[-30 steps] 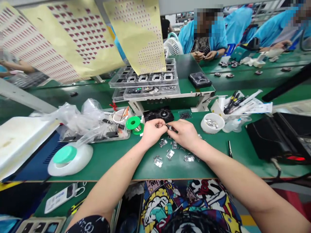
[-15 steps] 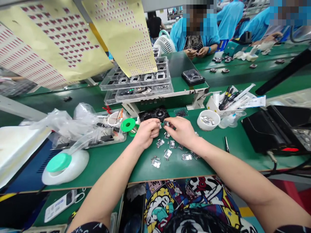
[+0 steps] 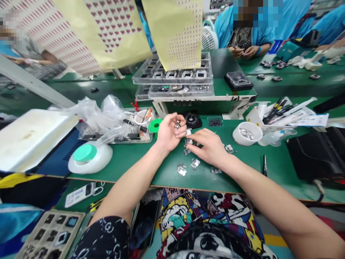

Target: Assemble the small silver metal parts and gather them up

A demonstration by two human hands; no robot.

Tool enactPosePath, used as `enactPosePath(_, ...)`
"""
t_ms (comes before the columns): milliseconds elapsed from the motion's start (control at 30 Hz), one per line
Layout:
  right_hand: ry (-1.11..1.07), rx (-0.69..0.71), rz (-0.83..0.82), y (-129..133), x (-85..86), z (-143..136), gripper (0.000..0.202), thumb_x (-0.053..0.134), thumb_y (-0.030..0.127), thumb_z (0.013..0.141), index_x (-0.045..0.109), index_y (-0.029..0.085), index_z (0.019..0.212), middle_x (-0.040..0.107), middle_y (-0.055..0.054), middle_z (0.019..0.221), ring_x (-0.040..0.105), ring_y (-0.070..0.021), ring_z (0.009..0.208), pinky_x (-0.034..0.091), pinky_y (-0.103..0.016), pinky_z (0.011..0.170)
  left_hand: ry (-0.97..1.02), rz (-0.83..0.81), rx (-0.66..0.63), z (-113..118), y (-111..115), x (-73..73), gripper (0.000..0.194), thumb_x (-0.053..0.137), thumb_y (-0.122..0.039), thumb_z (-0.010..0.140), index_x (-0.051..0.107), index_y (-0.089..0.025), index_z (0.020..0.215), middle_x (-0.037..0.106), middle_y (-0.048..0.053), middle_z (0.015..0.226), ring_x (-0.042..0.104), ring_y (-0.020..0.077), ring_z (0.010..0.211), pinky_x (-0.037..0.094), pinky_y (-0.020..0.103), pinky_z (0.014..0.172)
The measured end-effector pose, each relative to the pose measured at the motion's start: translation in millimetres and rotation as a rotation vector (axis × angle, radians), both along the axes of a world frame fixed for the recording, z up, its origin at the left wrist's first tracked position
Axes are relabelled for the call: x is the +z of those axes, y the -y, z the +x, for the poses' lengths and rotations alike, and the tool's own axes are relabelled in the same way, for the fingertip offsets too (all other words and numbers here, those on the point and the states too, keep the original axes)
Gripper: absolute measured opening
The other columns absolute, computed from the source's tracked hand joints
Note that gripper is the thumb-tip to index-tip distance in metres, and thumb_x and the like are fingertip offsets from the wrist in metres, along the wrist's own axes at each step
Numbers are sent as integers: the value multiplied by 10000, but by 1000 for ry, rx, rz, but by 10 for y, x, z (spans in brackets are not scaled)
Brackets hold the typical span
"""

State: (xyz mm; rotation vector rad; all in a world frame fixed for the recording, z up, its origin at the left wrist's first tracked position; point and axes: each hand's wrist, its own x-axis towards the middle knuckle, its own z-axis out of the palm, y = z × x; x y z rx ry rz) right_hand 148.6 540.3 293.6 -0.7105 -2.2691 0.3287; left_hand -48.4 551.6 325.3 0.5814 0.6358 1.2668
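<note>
My left hand [image 3: 171,132] is turned palm up above the green bench, its fingers curled round a small silver metal part [image 3: 177,124]. To its right, my right hand [image 3: 210,145] reaches palm down over the loose parts, thumb and forefinger apart. Between those fingertips lie small silver parts [image 3: 188,142] on the bench, and I see nothing gripped. Nearer the front edge are more of the same kind, such as one silver part [image 3: 182,169] and another silver part [image 3: 195,163]. A further silver part [image 3: 229,148] rests beside my right wrist.
A white tub [image 3: 244,140] of small metal pieces and tweezers [image 3: 265,165] are on the right. Behind my hands are a black fan-like unit [image 3: 194,120] and a raised shelf with clear trays [image 3: 172,80]. Leftward stand a green solder spool [image 3: 155,126] and a green-capped bottle [image 3: 90,160].
My hands have drawn apart. The left has turned palm up with a small part in its fingers; the right has lowered onto the loose parts. The camera view has shifted left.
</note>
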Motion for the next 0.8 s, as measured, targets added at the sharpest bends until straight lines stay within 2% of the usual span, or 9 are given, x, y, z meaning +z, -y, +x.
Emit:
enactPosePath(67, 104, 57, -6, 62, 8, -58, 226, 742, 365, 1019, 771, 211, 1181, 726, -67, 1009, 620, -238, 944, 499, -400, 896, -31, -54, 34, -15, -28, -6, 292, 737, -412, 868, 605, -160, 804, 458, -40, 699, 257, 30, 463, 158, 199, 421)
enactPosePath(167, 305, 107, 12, 147, 13, -146, 228, 766, 409, 1004, 793, 209, 1110, 684, -76, 988, 563, -256, 951, 454, -403, 857, -51, -87, 63, -24, -58, -27, 187, 730, -296, 876, 626, -143, 844, 482, -45, 708, 268, 17, 454, 157, 187, 407)
enactPosePath(267, 463, 104, 83, 189, 24, -186, 328, 791, 494, 973, 790, 183, 1075, 650, -96, 961, 525, -286, 960, 397, -411, 821, -61, -63, 70, -22, -75, -52, 108, 697, -214, 858, 656, -125, 905, 501, -45, 720, 286, 12, 441, 162, 179, 396)
enactPosePath(333, 492, 90, 101, 195, 40, -174, 386, 786, 523, 971, 773, 170, 1129, 647, -100, 963, 514, -290, 962, 370, -408, 812, -66, -54, 74, -20, -83, -66, 106, 678, -176, 827, 661, -120, 915, 512, -44, 721, 291, 13, 434, 161, 179, 394)
enactPosePath(400, 473, 83, 100, 198, 56, -140, 361, 758, 503, 999, 764, 174, 1149, 651, -93, 967, 511, -281, 961, 350, -401, 808, -71, -54, 71, -20, -89, -76, 120, 658, -149, 795, 663, -117, 910, 524, -40, 717, 294, 16, 432, 162, 179, 396)
enactPosePath(467, 458, 111, 107, 216, 70, -104, 315, 722, 494, 1027, 771, 184, 1054, 648, -80, 944, 505, -266, 940, 335, -397, 808, -80, -53, 68, -20, -91, -84, 131, 647, -139, 778, 666, -116, 905, 533, -36, 713, 294, 18, 432, 167, 178, 398)
enactPosePath(567, 489, 206, 153, 287, 86, -78, 433, 696, 573, 1024, 734, 177, 852, 628, -69, 879, 487, -250, 896, 322, -402, 809, -90, -34, 43, -17, -87, -98, 113, 656, -181, 811, 676, -114, 899, 537, -34, 716, 288, 17, 433, 185, 178, 400)
enactPosePath(700, 548, 269, 218, 415, 96, -107, 528, 704, 673, 980, 693, 174, 809, 613, -68, 857, 483, -256, 891, 303, -404, 794, -84, -30, 2, -14, -85, -126, 154, 676, -262, 872, 677, -108, 862, 525, -35, 703, 290, 14, 430, 193, 174, 397)
enactPosePath(800, 607, 269, 234, 473, 86, -138, 565, 780, 726, 887, 698, 171, 815, 609, -65, 845, 492, -267, 892, 302, -403, 796, -83, -43, -20, -17, -88, -145, 171, 687, -276, 883, 680, -107, 855, 509, -38, 683, 295, 15, 425, 185, 171, 394)
